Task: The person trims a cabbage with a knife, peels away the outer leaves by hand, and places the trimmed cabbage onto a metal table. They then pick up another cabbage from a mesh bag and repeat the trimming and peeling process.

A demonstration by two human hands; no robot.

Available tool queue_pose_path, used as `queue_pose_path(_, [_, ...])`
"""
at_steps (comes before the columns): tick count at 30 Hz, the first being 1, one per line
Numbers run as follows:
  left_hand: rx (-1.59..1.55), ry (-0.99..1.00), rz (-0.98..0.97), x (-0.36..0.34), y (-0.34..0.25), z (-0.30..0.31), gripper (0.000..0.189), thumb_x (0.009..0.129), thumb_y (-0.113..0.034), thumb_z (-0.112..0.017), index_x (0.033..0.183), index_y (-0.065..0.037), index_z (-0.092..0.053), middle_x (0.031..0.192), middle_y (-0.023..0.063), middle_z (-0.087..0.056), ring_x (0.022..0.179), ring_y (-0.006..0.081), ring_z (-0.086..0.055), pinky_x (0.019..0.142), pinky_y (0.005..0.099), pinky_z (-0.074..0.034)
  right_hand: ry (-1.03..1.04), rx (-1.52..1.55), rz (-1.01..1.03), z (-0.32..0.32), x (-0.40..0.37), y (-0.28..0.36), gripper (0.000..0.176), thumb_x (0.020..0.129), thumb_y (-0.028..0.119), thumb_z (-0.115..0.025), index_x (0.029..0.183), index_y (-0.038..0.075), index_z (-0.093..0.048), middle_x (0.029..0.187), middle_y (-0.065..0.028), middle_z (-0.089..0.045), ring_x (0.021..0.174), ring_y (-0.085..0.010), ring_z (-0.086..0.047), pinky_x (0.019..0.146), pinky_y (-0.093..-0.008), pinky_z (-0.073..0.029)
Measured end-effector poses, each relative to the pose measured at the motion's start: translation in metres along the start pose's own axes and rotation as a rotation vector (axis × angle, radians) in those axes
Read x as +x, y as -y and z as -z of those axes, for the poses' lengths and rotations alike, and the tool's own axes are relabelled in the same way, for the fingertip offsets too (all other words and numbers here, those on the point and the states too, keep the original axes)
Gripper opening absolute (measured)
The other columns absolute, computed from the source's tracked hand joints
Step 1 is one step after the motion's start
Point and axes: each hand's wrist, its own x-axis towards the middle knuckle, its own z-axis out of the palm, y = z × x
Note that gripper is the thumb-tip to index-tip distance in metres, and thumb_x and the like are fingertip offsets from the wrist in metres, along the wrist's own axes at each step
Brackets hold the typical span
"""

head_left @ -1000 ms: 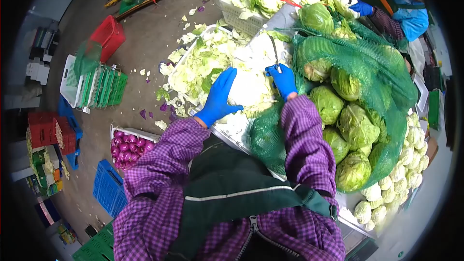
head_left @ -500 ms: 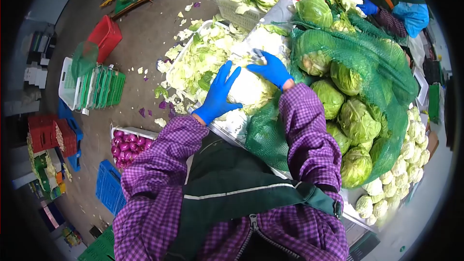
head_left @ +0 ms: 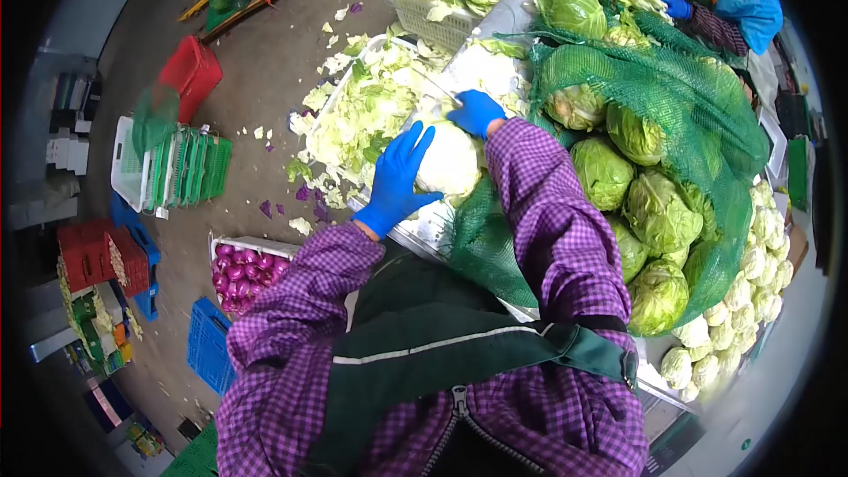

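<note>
A pale, trimmed cabbage (head_left: pixel 450 162) sits on the metal work surface in front of me. My left hand (head_left: pixel 397 178), in a blue glove, cups its left side with the thumb along the near edge and the fingers on top. Just beyond the cabbage, my right hand (head_left: pixel 477 113), also gloved, is closed around what looks like a knife (head_left: pixel 439 86); only its thin blade shows, pointing away to the left. Loose cabbage leaves (head_left: pixel 371 102) fill a white crate at the left. On the right, green cabbages (head_left: pixel 658 216) lie in an open green mesh bag (head_left: pixel 707 124).
A white basket (head_left: pixel 433 22) of leaves stands at the far side, near a co-worker's gloved hands (head_left: pixel 676 4). Trimmed cabbages (head_left: pixel 729 327) are piled at right. A crate of purple onions (head_left: pixel 243 274) and a blue crate (head_left: pixel 209 344) are on the floor at left.
My right hand has left the cabbage's far side, shifted slightly left and closed around the knife. My left hand stays on the cabbage. The co-worker's hands have moved apart.
</note>
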Motion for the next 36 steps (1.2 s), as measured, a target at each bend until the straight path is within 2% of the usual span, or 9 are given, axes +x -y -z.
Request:
queue_pose_path(5, [-0.089,-0.054,0.116,-0.012,0.004,-0.002,0.101,0.059,-0.036,-0.082,0.141,-0.006,-0.032,0.143,0.0165,-0.036,0.126,0.0348,-0.038,0.105,0.0426,-0.030,-0.303,0.489,-0.288,0.010,-0.041,0.008,0.067,0.074,0.049,-0.068,0.117,-0.001,-0.058,0.114,-0.0226,-0.061,0.106,-0.0324,-0.059,0.091,-0.0394,-0.045])
queue_pose_path(8, [-0.151,-0.050,0.180,0.000,0.010,-0.001,0.103,0.058,-0.033,-0.084,0.142,-0.006,-0.030,0.142,0.0169,-0.036,0.127,0.0335,-0.038,0.106,0.0414,-0.031,-0.386,0.291,-0.031,0.010,-0.092,0.034,0.077,0.072,0.053,-0.071,0.120,-0.006,-0.054,0.113,-0.0248,-0.061,0.106,-0.0339,-0.059,0.092,-0.0400,-0.044])
queue_pose_path(11, [-0.328,0.039,0.140,0.008,0.027,0.001,0.104,0.059,-0.029,-0.085,0.142,-0.006,-0.029,0.143,0.0165,-0.036,0.128,0.0315,-0.039,0.106,0.0409,-0.033,-0.148,0.785,-0.144,-0.003,-0.093,0.002,0.047,0.080,0.028,-0.071,0.109,-0.006,-0.059,0.082,-0.0132,-0.067,0.063,-0.0187,-0.062,0.056,-0.0304,-0.050])
queue_pose_path(15, [-0.567,0.103,0.265,0.008,0.040,0.005,0.105,0.060,-0.025,-0.086,0.144,-0.006,-0.026,0.142,0.0152,-0.037,0.129,0.0289,-0.040,0.107,0.0394,-0.033,-0.311,1.052,-0.204,-0.027,-0.095,-0.040,0.029,0.082,0.019,-0.068,0.101,-0.002,-0.062,0.071,-0.0055,-0.063,0.048,-0.0086,-0.050,0.042,-0.0246,-0.042])
queue_pose_path(20, [-0.383,0.044,0.200,0.007,0.025,-0.006,0.106,0.057,-0.027,-0.087,0.141,-0.004,-0.028,0.142,0.0193,-0.033,0.132,0.0330,-0.033,0.109,0.0406,-0.029,-0.547,0.399,0.111,-0.007,-0.116,0.042,0.056,0.075,0.037,-0.073,0.116,0.002,-0.059,0.112,-0.0179,-0.062,0.105,-0.0317,-0.058,0.090,-0.0382,-0.045])
queue_pose_path(24, [-0.360,-0.014,0.177,0.004,0.027,-0.010,0.107,0.055,-0.028,-0.088,0.141,-0.003,-0.028,0.140,0.0201,-0.034,0.131,0.0334,-0.033,0.108,0.0406,-0.030,-0.718,0.400,0.028,-0.028,-0.074,-0.007,0.025,0.077,0.021,-0.067,0.090,0.000,-0.063,0.074,-0.0194,-0.064,0.067,-0.0339,-0.063,0.061,-0.0391,-0.050])
queue_pose_path(27, [-0.477,-0.023,0.236,0.007,0.046,-0.012,0.106,0.057,-0.026,-0.087,0.141,-0.004,-0.027,0.140,0.0186,-0.035,0.130,0.0308,-0.036,0.107,0.0399,-0.032,-0.470,0.779,-0.239,-0.021,-0.095,-0.008,0.038,0.078,0.030,-0.070,0.092,-0.004,-0.062,0.069,-0.0155,-0.066,0.058,-0.0282,-0.062,0.054,-0.0387,-0.049])
queue_pose_path(31, [-0.438,-0.009,0.253,0.006,0.035,-0.009,0.105,0.060,-0.023,-0.087,0.142,-0.004,-0.025,0.140,0.0167,-0.036,0.130,0.0275,-0.037,0.107,0.0385,-0.033,-0.477,0.279,-0.107,-0.034,-0.115,0.032,0.073,0.068,0.046,-0.077,0.120,-0.002,-0.056,0.104,-0.0219,-0.064,0.101,-0.0306,-0.062,0.087,-0.0359,-0.049])
queue_pose_path(36, [-0.539,0.098,0.265,0.016,0.039,0.004,0.108,0.059,-0.023,-0.087,0.143,-0.004,-0.023,0.143,0.0168,-0.033,0.131,0.0273,-0.036,0.108,0.0384,-0.032,-0.192,0.592,-0.082,-0.028,-0.109,-0.002,0.058,0.068,0.030,-0.075,0.116,0.002,-0.057,0.102,-0.0195,-0.065,0.092,-0.0290,-0.065,0.081,-0.0348,-0.050])
